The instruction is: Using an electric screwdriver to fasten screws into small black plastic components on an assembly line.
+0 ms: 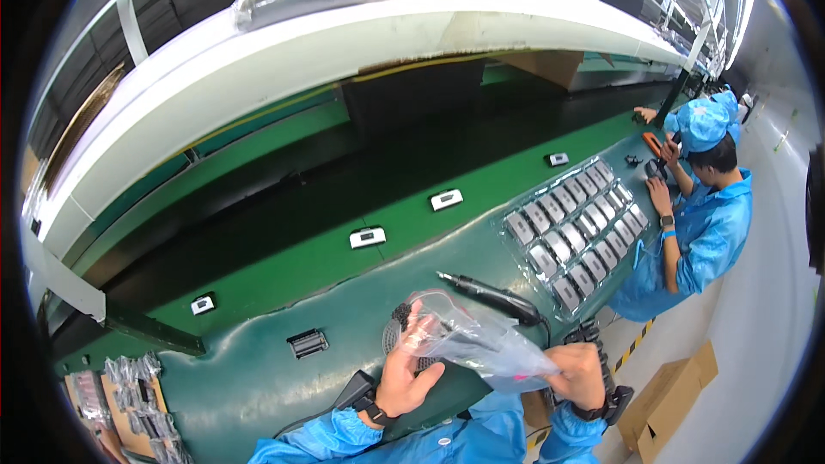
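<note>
A clear plastic bag (494,348) stretches between my hands above the green worktop. My right hand (577,375) is closed around the bag's gathered end, near the table's front edge. My left hand (408,382) is held up at the bag's other end, fingers stretched and thumb apart. Its fingertips overlap the bag's edge; whether they are inside or behind it I cannot tell. Under the left fingers lies a dark, round, grainy-looking patch (394,335), partly covered. Just beyond the bag rests a black electric screwdriver (494,294), its tip pointing left.
A clear tray (540,288) holding several grey devices lies to the right. Small white devices (368,237) sit along the green belt, and a black frame (308,344) lies at left. A co-worker in blue (718,223) works at far right. A cardboard box (670,404) stands on the floor.
</note>
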`<state>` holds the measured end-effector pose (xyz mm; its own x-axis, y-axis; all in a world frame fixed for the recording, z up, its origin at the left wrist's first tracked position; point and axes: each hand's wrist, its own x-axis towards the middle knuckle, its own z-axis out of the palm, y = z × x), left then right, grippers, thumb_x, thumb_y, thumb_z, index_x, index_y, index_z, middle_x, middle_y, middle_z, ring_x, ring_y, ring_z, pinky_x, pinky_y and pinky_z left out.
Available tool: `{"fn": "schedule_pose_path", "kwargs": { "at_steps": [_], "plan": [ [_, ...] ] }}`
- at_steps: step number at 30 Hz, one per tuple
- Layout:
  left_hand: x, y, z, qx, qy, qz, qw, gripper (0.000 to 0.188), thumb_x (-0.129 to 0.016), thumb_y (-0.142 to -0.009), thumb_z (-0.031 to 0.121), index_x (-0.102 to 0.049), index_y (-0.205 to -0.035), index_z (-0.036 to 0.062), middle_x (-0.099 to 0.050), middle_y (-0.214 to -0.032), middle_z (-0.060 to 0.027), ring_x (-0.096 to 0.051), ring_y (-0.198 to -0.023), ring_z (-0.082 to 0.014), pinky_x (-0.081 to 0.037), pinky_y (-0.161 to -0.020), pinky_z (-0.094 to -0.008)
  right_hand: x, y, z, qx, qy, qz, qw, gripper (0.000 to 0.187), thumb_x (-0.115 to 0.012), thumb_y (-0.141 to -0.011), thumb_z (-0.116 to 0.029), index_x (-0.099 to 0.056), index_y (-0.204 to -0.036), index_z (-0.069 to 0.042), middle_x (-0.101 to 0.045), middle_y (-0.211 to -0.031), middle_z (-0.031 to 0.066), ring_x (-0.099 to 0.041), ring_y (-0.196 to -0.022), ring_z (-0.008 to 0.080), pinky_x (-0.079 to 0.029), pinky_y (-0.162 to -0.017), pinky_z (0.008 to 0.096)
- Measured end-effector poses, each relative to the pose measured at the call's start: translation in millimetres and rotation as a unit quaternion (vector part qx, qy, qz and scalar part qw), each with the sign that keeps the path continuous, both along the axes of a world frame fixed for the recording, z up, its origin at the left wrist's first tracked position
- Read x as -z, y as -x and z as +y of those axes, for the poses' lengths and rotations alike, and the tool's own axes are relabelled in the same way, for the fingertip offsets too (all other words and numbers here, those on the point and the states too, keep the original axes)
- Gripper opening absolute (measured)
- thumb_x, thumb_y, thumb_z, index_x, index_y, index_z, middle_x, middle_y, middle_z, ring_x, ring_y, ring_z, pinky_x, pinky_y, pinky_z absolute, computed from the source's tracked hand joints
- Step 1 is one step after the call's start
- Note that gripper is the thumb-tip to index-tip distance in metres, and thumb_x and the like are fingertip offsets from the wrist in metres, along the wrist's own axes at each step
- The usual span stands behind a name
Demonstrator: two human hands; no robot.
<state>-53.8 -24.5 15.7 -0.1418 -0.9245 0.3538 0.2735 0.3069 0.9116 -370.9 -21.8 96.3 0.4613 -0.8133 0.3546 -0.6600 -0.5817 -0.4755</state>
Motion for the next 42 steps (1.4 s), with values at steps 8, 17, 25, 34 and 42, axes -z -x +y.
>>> {"fn": "schedule_pose_path", "kwargs": {
  "at_steps": [8,17,25,34,42],
  "plan": [
    [-44.0,-17.5,-6.5,-0.116,0.063,-0.219,0.967,0.074,-0.076,-0.083,0.006,-0.052,-0.153,-0.0041,-0.039,-0.164,-0.033,-0.038,-0.155,-0.0445,-0.035,-0.123,-0.0475,45.1,-20.6,-3.5,0.008,0.002,-0.125,0.992,0.018,-0.084,-0.074,-0.015,-0.077,-0.085,-0.003,-0.077,-0.084,0.0127,-0.073,-0.069,0.0322,-0.055,-0.062,0.037],
    [-84.5,-15.4,-21.0,-0.118,0.179,-0.325,0.921,0.072,-0.08,-0.084,0.009,-0.054,-0.15,-0.005,-0.051,-0.156,-0.032,-0.052,-0.145,-0.0439,-0.042,-0.118,-0.0441,118.7,-45.2,-14.0,0.033,0.115,-0.331,0.936,0.008,-0.073,-0.079,-0.007,-0.07,-0.075,-0.001,-0.066,-0.068,0.0136,-0.068,-0.06,0.0348,-0.052,-0.058,0.0396],
    [-84.7,28.1,-31.0,-0.103,0.19,-0.282,0.935,0.057,-0.079,-0.089,0.015,-0.064,-0.139,-0.0062,-0.062,-0.145,-0.0301,-0.06,-0.137,-0.0433,-0.048,-0.113,-0.0443,155.5,-37.4,-23.9,0.002,0.138,-0.415,0.899,0.017,-0.075,-0.079,-0.016,-0.071,-0.075,0.0,-0.069,-0.072,0.0161,-0.069,-0.062,0.0369,-0.054,-0.061,0.0419],
    [-92.8,63.8,-42.4,-0.144,0.1,-0.249,0.953,0.05,-0.074,-0.093,0.017,-0.068,-0.138,-0.0034,-0.067,-0.141,-0.0237,-0.065,-0.132,-0.0358,-0.049,-0.112,-0.0446,134.5,-25.2,-48.5,0.016,0.196,-0.385,0.902,0.019,-0.078,-0.074,-0.013,-0.073,-0.086,0.0,-0.075,-0.087,0.0166,-0.074,-0.078,0.0392,-0.058,-0.072,0.0459],
    [-88.6,83.8,-26.3,-0.106,0.093,-0.228,0.963,0.031,-0.07,-0.1,0.012,-0.074,-0.128,-0.0012,-0.071,-0.137,-0.0175,-0.069,-0.122,-0.0265,-0.053,-0.106,-0.0424,130.9,2.2,-21.9,0.0,0.111,-0.346,0.931,0.023,-0.086,-0.083,-0.024,-0.079,-0.099,-0.007,-0.078,-0.096,0.0103,-0.075,-0.089,0.0319,-0.059,-0.078,0.04]
  ]
}}
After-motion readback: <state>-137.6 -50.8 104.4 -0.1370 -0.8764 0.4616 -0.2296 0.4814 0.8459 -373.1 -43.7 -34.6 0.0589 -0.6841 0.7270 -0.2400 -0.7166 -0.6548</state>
